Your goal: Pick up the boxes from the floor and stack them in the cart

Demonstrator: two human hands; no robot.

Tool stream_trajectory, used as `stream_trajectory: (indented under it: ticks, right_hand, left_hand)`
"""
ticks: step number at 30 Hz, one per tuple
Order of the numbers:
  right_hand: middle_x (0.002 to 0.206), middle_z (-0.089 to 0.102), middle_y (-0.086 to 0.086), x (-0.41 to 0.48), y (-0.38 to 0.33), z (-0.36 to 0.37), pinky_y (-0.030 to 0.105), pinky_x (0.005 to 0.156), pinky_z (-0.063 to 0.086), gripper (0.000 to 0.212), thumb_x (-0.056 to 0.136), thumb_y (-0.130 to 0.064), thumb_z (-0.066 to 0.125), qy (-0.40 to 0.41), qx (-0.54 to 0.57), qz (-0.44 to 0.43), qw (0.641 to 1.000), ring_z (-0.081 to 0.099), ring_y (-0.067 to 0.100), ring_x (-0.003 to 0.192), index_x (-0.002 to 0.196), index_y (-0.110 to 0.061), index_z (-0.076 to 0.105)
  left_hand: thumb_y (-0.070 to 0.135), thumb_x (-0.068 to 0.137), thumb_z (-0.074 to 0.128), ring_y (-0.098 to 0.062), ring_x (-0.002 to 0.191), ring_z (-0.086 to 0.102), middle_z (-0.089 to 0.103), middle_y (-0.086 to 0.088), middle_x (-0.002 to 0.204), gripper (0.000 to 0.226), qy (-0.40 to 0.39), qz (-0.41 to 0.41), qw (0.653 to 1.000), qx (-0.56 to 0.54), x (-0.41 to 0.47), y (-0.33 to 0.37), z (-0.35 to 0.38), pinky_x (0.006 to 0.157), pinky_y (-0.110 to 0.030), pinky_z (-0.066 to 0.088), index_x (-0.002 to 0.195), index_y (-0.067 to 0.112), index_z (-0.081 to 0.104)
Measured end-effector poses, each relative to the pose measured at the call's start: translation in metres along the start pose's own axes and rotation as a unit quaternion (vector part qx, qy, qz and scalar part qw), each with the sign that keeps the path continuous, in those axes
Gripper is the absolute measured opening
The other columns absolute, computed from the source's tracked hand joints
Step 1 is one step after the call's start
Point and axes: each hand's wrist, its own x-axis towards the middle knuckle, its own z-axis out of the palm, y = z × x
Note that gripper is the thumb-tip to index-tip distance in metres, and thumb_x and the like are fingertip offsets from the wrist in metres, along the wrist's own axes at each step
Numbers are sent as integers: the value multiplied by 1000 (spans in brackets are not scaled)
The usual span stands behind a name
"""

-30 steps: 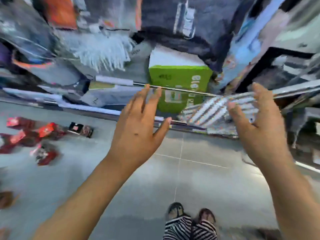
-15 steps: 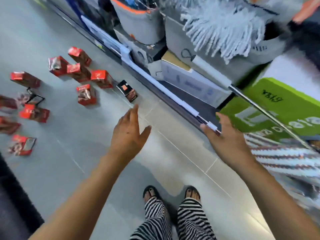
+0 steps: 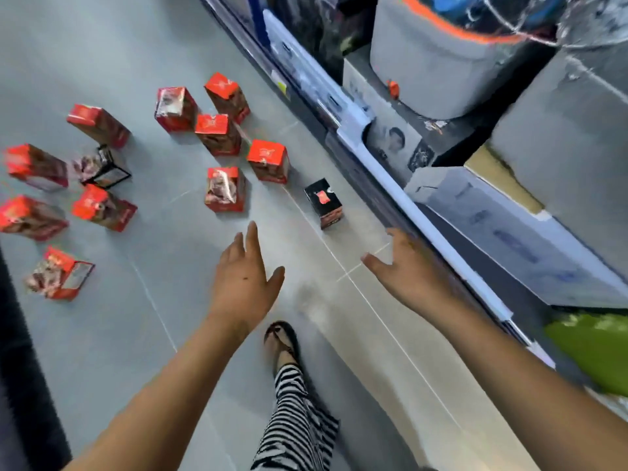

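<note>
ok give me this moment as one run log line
phase: pre-grasp, nothing held | left hand: open, empty | right hand: open, empty | red boxes: scattered on floor | black box: nearest right hand

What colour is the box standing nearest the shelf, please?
The box is mostly black with a small red mark; head view.

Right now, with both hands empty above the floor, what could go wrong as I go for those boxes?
1. The red boxes stand close together, so the left hand grabbing one could topple its neighbours.
2. The black box sits near the shelf edge; the right hand might knock against that edge while reaching for it.
3. The foot is close to the scatter, and a step forward could kick a box.
</note>
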Motion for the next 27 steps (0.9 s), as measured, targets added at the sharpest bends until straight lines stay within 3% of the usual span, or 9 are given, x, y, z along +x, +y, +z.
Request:
stream_trajectory:
  ticks: [5, 10, 16, 21, 24, 27]
  right_hand:
    - [142, 42, 14, 113, -21, 66, 42, 98, 37, 75, 87, -56, 56, -17, -24, 39, 999, 41, 34, 129, 145, -19, 27]
    - [141, 42, 14, 211, 2, 121, 44, 99, 36, 88, 77, -59, 66, 27, -20, 44, 998, 40, 34, 128, 144, -19, 26]
    - [154, 23, 3, 310, 60, 219, 41, 117, 21, 105, 65, -69, 68, 139, 17, -98, 985, 18, 18, 142, 148, -32, 15]
    - [147, 29, 6, 368, 74, 252, 45, 111, 32, 102, 58, -79, 60, 186, -54, -210, 958, 34, 26, 134, 145, -35, 31]
    - [140, 36, 11, 380, 75, 250, 46, 105, 37, 93, 58, -75, 61, 209, -95, -228, 946, 43, 31, 124, 139, -30, 47]
    - [144, 32, 12, 379, 78, 245, 44, 103, 33, 90, 60, -71, 67, 220, -144, -210, 942, 36, 31, 127, 140, -37, 44]
  left_hand:
    - [40, 91, 56, -35, 143, 16, 13, -18, 158, 83, 3, 43, 998, 46, 117, -54, 35, 115, -43, 19, 152, 17, 5]
    - [35, 87, 61, -38, 144, 12, 12, -22, 157, 84, 24, 76, 994, 77, 232, -88, 103, 117, -46, 15, 152, 14, 12]
    - [45, 82, 67, -41, 145, 3, 5, -22, 158, 94, 100, 91, 988, 74, 352, -123, 218, 117, -47, 6, 152, 17, 11]
    - [51, 69, 77, -43, 144, 11, 16, -21, 156, 104, 227, 211, 948, 65, 428, -141, 245, 117, -52, 11, 150, 13, 24]
    - [59, 63, 77, -43, 144, 5, 10, -19, 158, 114, 202, 220, 945, 132, 463, -147, 245, 115, -54, 7, 152, 20, 17]
    - [57, 58, 81, -41, 143, 5, 8, -16, 158, 119, 133, 205, 955, 165, 486, -153, 240, 114, -56, 4, 152, 32, 12]
